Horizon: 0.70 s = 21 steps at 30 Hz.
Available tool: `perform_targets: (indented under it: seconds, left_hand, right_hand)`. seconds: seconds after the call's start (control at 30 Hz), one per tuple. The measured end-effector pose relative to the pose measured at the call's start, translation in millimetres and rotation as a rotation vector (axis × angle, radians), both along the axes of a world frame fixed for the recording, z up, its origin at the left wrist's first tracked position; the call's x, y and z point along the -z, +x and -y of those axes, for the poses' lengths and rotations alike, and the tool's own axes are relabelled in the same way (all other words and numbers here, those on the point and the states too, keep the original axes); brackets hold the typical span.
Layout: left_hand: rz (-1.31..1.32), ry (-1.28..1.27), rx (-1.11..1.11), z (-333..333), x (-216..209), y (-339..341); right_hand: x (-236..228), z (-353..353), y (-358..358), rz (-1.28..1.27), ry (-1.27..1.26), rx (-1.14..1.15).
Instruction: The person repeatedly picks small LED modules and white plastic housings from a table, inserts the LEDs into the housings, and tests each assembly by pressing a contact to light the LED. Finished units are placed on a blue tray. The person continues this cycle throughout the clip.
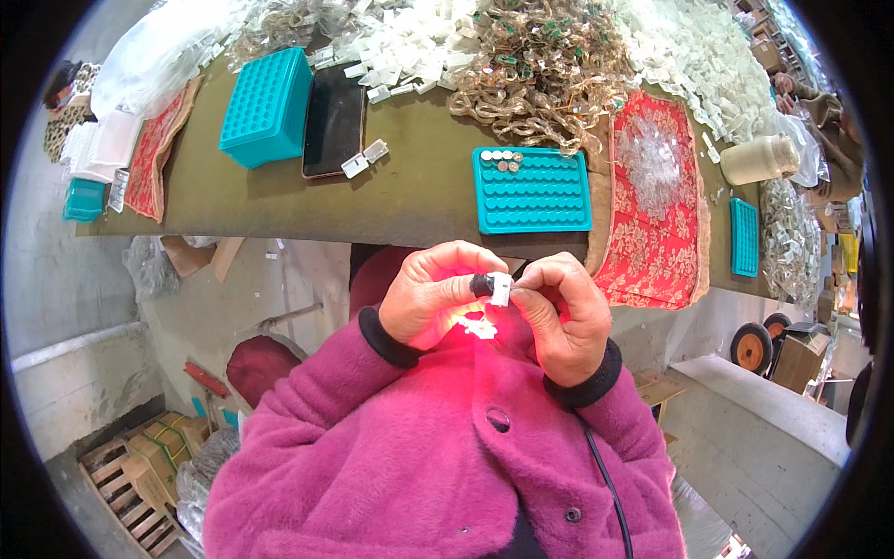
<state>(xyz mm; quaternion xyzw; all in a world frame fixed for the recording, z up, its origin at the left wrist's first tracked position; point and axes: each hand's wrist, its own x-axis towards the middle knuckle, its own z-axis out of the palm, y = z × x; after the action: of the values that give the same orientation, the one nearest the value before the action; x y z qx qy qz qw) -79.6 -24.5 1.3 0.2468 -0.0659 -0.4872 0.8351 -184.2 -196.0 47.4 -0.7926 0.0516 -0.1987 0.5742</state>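
Observation:
Close to my chest, just off the table's near edge, my left hand (421,296) pinches a small white plastic piece (500,290) between thumb and fingers. A black band (481,285) wraps the tip of the left thumb. My right hand (570,312) is closed at the piece's right side, thumb against forefinger; what lies in that pinch is too small to make out. A bright red glow (479,326) shines on my coat below the hands. Just beyond them lies a teal tray (535,200) of round pockets, with several silvery button cells (503,167) in its far left corner.
On the green table (400,200) are a stack of teal trays (265,107), a dark tablet (333,126) and two white plastic pieces (364,158). Behind lie heaps of white parts (410,47) and coiled clear cables (540,70). A red patterned cloth (652,252) holds clear bits (650,158).

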Motion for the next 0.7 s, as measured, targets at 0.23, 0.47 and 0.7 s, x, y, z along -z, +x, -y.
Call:
perform_targets:
  seconds: [0.23, 0.47, 0.7]
  left_hand:
    - [0.119, 0.061, 0.007, -1, 2, 0]
    - [0.117, 0.126, 0.056, -9, -1, 2]
    - [0.141, 0.067, 0.055, -8, 1, 4]
  right_hand:
    - [-2, -4, 0, -0.001, -0.007, -0.024]
    - [-2, 3, 5, -0.048, 0.058, -0.155]
    - [2, 10, 5, -0.159, 0.4, -0.226]
